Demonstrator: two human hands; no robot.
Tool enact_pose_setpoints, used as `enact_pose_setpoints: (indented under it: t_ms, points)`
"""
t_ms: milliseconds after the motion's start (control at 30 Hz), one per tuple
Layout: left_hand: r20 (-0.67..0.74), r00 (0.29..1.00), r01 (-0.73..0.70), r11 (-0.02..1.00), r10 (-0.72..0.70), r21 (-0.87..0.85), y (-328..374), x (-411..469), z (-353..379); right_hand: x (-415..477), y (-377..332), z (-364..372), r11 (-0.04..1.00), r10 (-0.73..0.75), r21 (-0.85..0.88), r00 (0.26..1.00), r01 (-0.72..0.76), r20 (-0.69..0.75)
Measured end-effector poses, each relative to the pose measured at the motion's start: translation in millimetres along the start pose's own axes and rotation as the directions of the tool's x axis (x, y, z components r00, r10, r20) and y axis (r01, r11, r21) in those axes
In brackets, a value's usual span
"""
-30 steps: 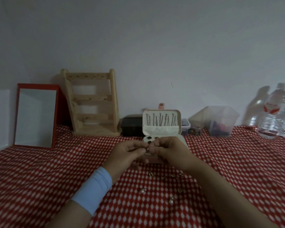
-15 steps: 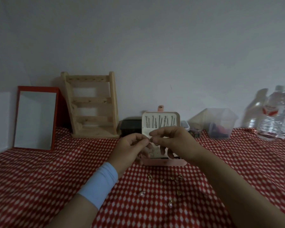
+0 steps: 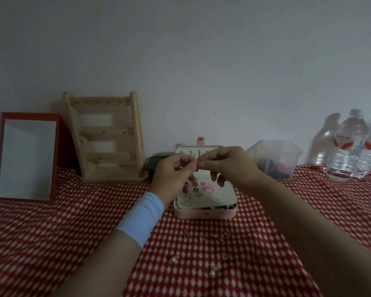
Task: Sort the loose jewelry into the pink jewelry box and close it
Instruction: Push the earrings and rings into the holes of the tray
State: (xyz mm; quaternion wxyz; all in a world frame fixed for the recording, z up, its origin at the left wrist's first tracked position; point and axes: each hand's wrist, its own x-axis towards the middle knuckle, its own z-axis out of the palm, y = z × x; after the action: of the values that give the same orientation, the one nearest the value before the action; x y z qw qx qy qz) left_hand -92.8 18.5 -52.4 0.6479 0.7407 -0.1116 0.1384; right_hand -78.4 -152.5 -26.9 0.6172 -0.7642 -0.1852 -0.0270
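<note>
Earring (image 3: pixel 198 161) between fingertips (image 3: pixel 192 166), rounded pink box (image 3: pixel 205 215)

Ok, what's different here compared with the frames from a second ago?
The left hand and right hand rose together, from in front of the pink jewelry box's tray to in front of its lid, so the tray now shows. They keep pinching one small piece between their fingertips; nothing was let go. The box stays open, and the loose jewelry on the cloth has not moved.
</note>
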Motion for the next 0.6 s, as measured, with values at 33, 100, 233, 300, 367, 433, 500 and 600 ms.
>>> enact_pose_setpoints:
  t_ms: [33, 100, 233, 300, 367, 433, 500, 600]
  points:
    - [0.009, 1.0, -0.002, 1.0, 0.002, 0.005, -1, 1, 1, 1, 2, -1, 1.0, 0.004, -0.002, 1.0, -0.004, -0.007]
    - [0.032, 0.999, -0.007, 1.0, 0.006, 0.031, -4, 3, 3, 2, 6, -4, 1.0, 0.007, -0.015, 1.0, -0.007, -0.013]
    - [0.049, 0.998, -0.037, 0.991, 0.031, 0.129, -8, 9, 5, 1, 12, -11, 0.995, -0.02, -0.097, 1.0, 0.02, 0.003]
    - [0.07, 0.997, -0.053, 0.984, 0.041, 0.171, -10, 12, 6, -1, 15, -13, 0.988, -0.046, -0.15, 0.999, 0.048, 0.012]
    - [0.104, 0.994, -0.062, 0.98, 0.043, 0.189, -12, 15, 6, -2, 17, -16, 0.978, -0.061, -0.201, 0.998, 0.062, 0.013]
    - [0.151, 0.988, -0.061, 0.98, 0.032, 0.19, -14, 16, 7, -3, 19, -18, 0.963, -0.074, -0.256, 0.997, 0.078, 0.025]
    - [0.201, 0.979, -0.089, 0.966, 0.04, 0.241, -16, 17, 6, -5, 22, -21, 0.944, -0.073, -0.321, 0.997, 0.08, 0.034]
    - [0.259, 0.964, -0.166, 0.894, 0.058, 0.416, -25, 19, 0, -6, 27, -22, 0.904, -0.025, -0.426, 0.999, 0.043, 0.046]
